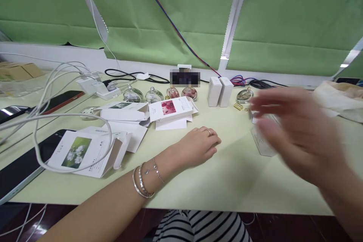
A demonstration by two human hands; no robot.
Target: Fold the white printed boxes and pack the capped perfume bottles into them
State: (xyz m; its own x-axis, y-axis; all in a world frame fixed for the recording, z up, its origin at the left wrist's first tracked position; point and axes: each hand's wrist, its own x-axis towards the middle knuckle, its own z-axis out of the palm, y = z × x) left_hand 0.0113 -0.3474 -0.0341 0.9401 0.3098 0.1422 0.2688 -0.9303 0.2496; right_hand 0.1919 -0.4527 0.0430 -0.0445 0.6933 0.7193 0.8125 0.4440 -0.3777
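"State of the left hand?"

"The left hand (201, 143) lies palm down on the smooth, pale yellow table (212, 193). Fingers loosely bent, slack. Polished metal bangles (146, 196) ring the wrist."

"And the right?"

"The right hand (297, 132) is blurred; thumb and fingers stand apart, a gap between them. A pale, straight-edged carton (261, 141) sits on the table, partly hidden behind that hand. Whether the two touch, I cannot tell from where I stand."

"Items around it?"

"A rounded clear glass bottle (244, 95), with a shiny gold cylinder (238, 106) lying just in front. Further left, two narrow white boxes (214, 94) upright, side by side, edges crisp."

"Beyond the left hand?"

"Thin printed card, folded and gaping: a red-pictured carton (170, 111), and nearer the person a blossom-printed carton (78, 153), its end flaps sticking out. Behind the red-pictured one, a row of rounded glass bottles (154, 95), some with reddish contents."

"Backdrop?"

"Creased green sheeting (136, 15), split by white uprights."
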